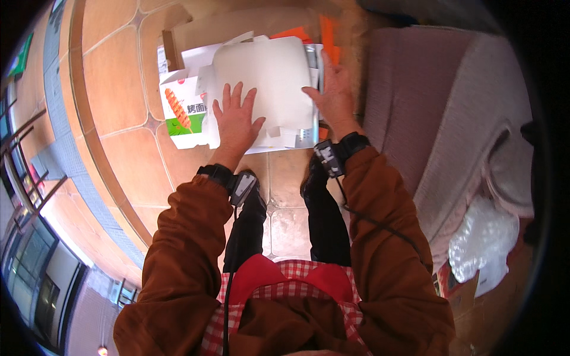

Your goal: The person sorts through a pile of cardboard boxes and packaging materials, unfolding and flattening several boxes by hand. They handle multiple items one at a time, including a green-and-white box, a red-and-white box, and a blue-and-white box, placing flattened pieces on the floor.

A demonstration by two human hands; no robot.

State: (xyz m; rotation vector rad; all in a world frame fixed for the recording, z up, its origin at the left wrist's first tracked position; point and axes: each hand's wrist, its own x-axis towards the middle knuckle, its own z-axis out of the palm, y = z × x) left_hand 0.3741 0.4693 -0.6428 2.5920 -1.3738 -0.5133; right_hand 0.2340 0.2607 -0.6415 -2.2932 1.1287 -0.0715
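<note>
A pile of flattened paperboard packaging lies on the floor before me, topped by a plain off-white board [267, 75] with rounded corners. My left hand [238, 122] rests palm down with spread fingers on the board's lower left part. Under it, to the left, shows a printed box panel [183, 111] with a skewered sausage picture, a green patch and writing. At the pile's right edge is my right hand [336, 95], its thumb reaching over the edge and apart from the fingers, which point away from me. Several layers beneath the board are partly hidden.
Brown cardboard [249, 24] and orange pieces [328, 35] lie behind the pile. On the right stands a fabric-covered sofa [414, 84], with a clear plastic bag [483, 240] beside it. A raised edge [87, 111] runs along the tiled floor [118, 84] at left.
</note>
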